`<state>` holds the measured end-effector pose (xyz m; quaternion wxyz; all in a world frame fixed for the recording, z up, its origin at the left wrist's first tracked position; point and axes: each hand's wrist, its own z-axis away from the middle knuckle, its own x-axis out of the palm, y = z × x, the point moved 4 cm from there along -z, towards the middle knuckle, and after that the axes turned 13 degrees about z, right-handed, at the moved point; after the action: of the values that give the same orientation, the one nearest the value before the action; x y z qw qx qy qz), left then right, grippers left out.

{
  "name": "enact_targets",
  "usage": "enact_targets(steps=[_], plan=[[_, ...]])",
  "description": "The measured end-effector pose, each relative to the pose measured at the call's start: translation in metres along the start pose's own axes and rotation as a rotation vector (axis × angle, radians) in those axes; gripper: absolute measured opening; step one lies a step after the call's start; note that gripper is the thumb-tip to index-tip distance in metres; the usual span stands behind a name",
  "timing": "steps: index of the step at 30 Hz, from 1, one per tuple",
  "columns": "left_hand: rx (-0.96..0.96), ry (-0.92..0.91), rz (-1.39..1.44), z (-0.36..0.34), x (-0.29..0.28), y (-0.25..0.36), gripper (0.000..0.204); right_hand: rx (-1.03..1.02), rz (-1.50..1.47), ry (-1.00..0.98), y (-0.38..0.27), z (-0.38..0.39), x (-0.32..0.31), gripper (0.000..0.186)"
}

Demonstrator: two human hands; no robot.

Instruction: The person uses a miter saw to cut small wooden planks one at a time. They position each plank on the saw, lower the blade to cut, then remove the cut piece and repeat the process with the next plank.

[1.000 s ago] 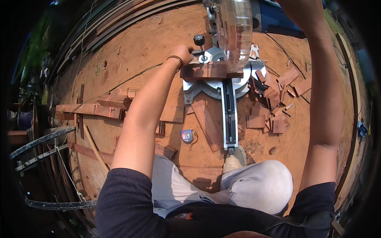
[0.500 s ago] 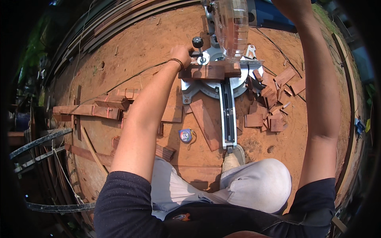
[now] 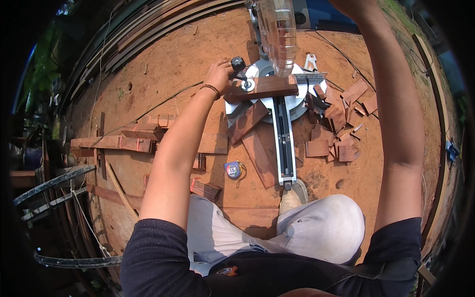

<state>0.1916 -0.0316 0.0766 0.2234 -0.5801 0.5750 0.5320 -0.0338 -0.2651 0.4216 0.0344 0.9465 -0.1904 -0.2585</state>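
In front of me stands a mitre saw [image 3: 285, 148] on the ground, its rail pointing toward me. A reddish-brown board [image 3: 277, 86] lies across its base beneath the clamp [image 3: 238, 63] with a black knob. My left hand [image 3: 220, 75] is at the board's left end beside the clamp, its visible fingers stretched toward the knob. A shorter wood piece [image 3: 247, 121] leans at the base's front left. My right hand [image 3: 354, 6] is cut off at the top edge near the saw's blue body [image 3: 329, 20]; its fingers are hidden. A clear plastic bottle-like container [image 3: 277, 37] hangs above the board.
Wood offcuts [image 3: 334, 136] lie heaped right of the saw. A blue tape measure [image 3: 232, 170] rests on the dirt beside a long plank [image 3: 260, 161]. Bundled boards [image 3: 116, 142] lie left, longer timber [image 3: 148, 32] behind. A cable [image 3: 341, 54] crosses the ground.
The shorter wood piece has dropped from the front of the board to lean against the base. My left hand has shifted slightly left, and the saw head and right hand have moved up and left.
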Motion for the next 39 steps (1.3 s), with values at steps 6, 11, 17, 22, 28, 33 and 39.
enact_targets(steps=[6, 11, 17, 22, 28, 33, 39], plan=[[-0.141, -0.233, -0.011, -0.009, -0.017, 0.021, 0.037, -0.024, 0.038, 0.021, 0.0, 0.002, 0.003, 0.045], [-0.189, -0.319, -0.069, -0.018, -0.029, 0.039, 0.032, -0.012, 0.042, 0.024, -0.003, 0.003, 0.0, 0.047], [-0.358, 0.011, 0.242, -0.01, -0.038, -0.002, 0.051, -0.013, 0.073, 0.017, 0.001, 0.009, -0.002, 0.053], [-0.775, 0.072, 0.896, 0.019, -0.015, -0.025, 0.062, -0.051, 0.104, 0.11, 0.0, 0.015, 0.002, 0.057], [-0.853, 0.185, 1.127, 0.022, 0.0, -0.016, 0.044, -0.011, 0.099, 0.121, 0.0, 0.02, 0.005, 0.057], [-0.941, 0.169, 1.168, 0.023, 0.004, -0.028, 0.033, -0.035, 0.148, 0.161, 0.0, 0.02, 0.007, 0.056], [-0.988, 0.248, 1.144, 0.019, 0.014, -0.04, 0.024, -0.041, 0.142, 0.183, 0.003, 0.02, 0.012, 0.053]])
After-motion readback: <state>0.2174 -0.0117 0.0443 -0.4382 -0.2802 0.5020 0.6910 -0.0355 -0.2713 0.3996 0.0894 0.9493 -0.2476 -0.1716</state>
